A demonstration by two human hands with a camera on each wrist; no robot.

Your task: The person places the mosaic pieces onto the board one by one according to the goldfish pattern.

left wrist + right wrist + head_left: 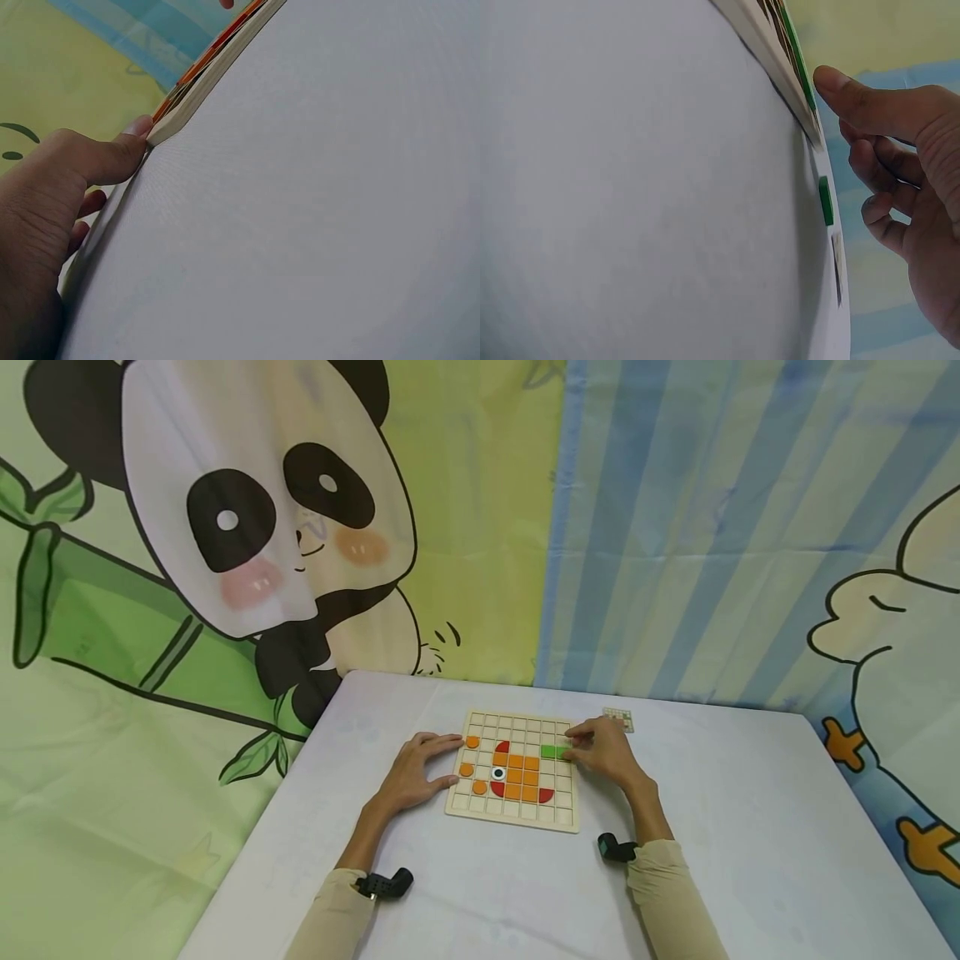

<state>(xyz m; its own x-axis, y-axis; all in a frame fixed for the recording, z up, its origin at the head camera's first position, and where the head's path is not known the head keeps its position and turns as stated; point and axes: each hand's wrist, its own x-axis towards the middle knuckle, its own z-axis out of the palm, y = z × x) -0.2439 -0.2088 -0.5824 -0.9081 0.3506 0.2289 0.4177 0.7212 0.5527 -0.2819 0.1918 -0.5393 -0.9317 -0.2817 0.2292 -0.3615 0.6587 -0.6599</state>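
A light wooden grid board point(480, 810) lies on the table, bearing orange squares point(513, 777), red rounded pieces point(546, 795), a white-and-black eye piece point(498, 773) and orange discs point(466, 770). My left hand point(411, 774) rests at the board's left edge, its thumb point(124, 154) and index finger touching the rim with a gap between them. At the right edge, my right hand point(606, 750) has its thumb point(847, 91) at the end of green pieces point(551, 751) in the grid. Its other fingers bend loosely. Another green piece point(826, 200) lies off the board, below this hand.
A small patterned card point(621, 717) lies behind the right hand, partly covered by it. The white-covered table point(495, 893) ends at a hanging backdrop with a panda point(255, 510) and blue stripes. Each wrist wears a black device point(386, 884).
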